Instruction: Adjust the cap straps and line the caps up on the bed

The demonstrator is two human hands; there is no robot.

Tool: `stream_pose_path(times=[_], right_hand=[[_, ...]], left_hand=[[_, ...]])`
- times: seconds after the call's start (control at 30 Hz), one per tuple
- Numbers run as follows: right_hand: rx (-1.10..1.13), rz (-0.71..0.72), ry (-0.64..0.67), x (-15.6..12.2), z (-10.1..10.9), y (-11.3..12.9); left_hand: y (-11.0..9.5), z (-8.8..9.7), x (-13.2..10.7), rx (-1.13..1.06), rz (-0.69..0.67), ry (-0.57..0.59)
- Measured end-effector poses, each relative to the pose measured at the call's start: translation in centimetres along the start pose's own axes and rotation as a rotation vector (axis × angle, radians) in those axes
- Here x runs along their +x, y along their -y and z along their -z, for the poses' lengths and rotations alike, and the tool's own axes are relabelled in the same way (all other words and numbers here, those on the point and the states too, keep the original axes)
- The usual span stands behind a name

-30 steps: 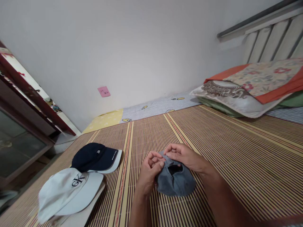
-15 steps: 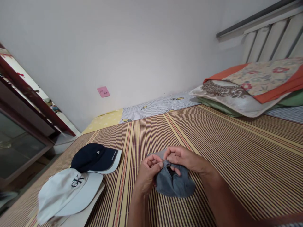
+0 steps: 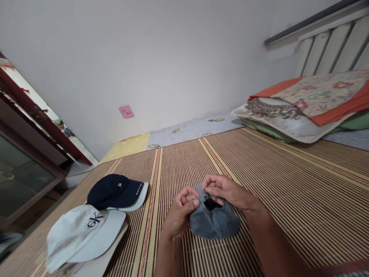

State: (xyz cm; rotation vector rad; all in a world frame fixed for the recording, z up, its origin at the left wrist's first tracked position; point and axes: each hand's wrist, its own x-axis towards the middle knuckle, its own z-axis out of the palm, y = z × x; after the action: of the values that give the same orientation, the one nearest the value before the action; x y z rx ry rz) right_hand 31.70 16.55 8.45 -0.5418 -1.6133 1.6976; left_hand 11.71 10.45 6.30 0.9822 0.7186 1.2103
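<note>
A grey-blue cap (image 3: 215, 223) lies on the striped bamboo mat (image 3: 288, 184) in front of me, its back opening facing me. My left hand (image 3: 180, 211) pinches the strap at the left side of that opening, fingers curled. My right hand (image 3: 225, 190) grips the strap from above at the far edge, fingers bent over the fabric. Both hands touch the cap and sit close together.
To the left lie a navy cap (image 3: 115, 191) and a white cap with a black logo (image 3: 80, 232), stacked on something pale. Pillows (image 3: 302, 107) are piled at the far right by a headboard. A dark cabinet (image 3: 25, 161) stands at the left edge.
Both hands keep working the strap at the cap's back; the fingers shifted slightly and the opening shows wider than half a second ago. The cap stays in place.
</note>
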Motion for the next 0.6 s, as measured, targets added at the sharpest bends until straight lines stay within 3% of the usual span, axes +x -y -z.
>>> stream_pose_path(times=[0.3,0.6], right_hand=[[-0.063,-0.01,0.059,-0.3,0.4,0.1],[-0.17,-0.027,0.024,-0.1,0.1,-0.2]], left_hand=[[0.2,0.0,0.2,-0.053,-0.002,-0.06],[-0.5,-0.8,0.1,0.015,-0.008,-0.09]])
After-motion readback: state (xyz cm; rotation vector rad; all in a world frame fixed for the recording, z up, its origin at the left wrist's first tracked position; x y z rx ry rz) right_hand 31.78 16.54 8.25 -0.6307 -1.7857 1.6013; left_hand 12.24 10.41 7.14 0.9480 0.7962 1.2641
